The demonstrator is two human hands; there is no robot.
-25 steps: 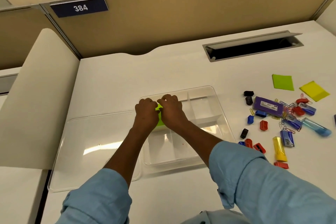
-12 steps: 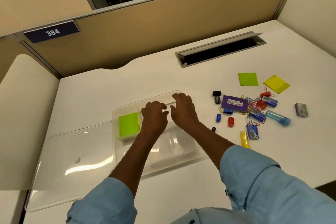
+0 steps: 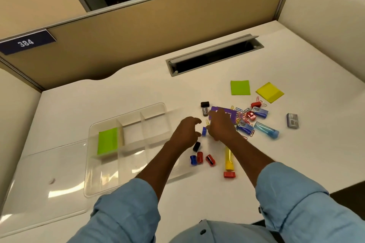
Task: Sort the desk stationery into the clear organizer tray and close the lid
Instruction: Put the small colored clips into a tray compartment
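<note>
The clear organizer tray [image 3: 126,114] sits on the desk left of centre, with its lid [image 3: 39,183] lying open flat to its left. A green sticky pad [image 3: 107,141] lies in the tray's left compartment. To the right of the tray is the loose pile: a purple box [image 3: 231,113], paper clips [image 3: 243,114], small red sharpeners [image 3: 199,157], a yellow tube [image 3: 229,159] and blue clear cases [image 3: 266,130]. My left hand [image 3: 185,134] hovers at the pile's left edge, fingers loosely curled and holding nothing. My right hand [image 3: 221,126] reaches over the purple box with fingers spread.
A second green pad [image 3: 240,87] and a yellow pad [image 3: 269,92] lie behind the pile, and a small grey box [image 3: 292,120] lies to its right. A cable slot [image 3: 215,54] opens in the desk at the back. Partition walls stand behind and on both sides.
Both hands left the tray and moved right to the pile. The green pad they held now lies in the tray's left compartment.
</note>
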